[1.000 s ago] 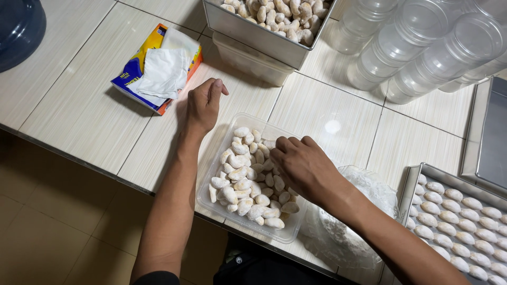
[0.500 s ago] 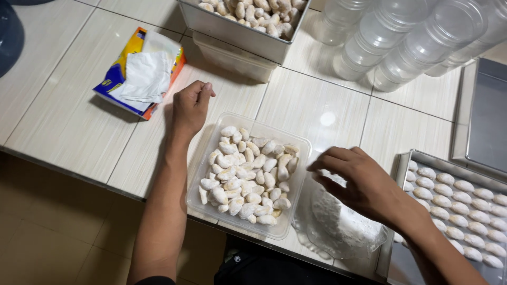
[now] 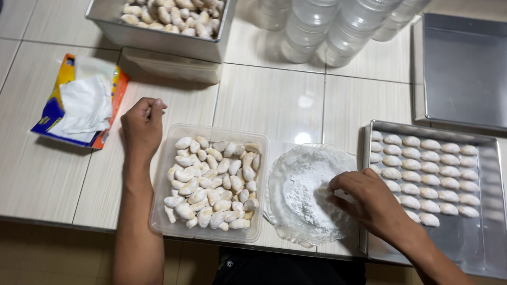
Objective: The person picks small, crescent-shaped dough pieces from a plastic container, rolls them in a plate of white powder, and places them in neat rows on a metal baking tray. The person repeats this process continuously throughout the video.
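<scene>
I see the clear bag of white powder [image 3: 306, 192] lying on the tiled counter [image 3: 269, 100], between the plastic box of pale cookies [image 3: 211, 182] and the metal tray [image 3: 475, 237]. My right hand [image 3: 369, 203] reaches into it, fingers curled in the powder. My left hand [image 3: 141, 126] rests loosely closed beside the box, holding nothing.

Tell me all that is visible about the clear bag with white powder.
The clear plastic bag lies open on the tiled table, between the clear plastic box of pale cookies and the metal tray of cookie rows. It looks thin and crinkled, with its mouth spread wide. White powder fills its middle. The right hand reaches into it, fingertips in the powder.
</scene>
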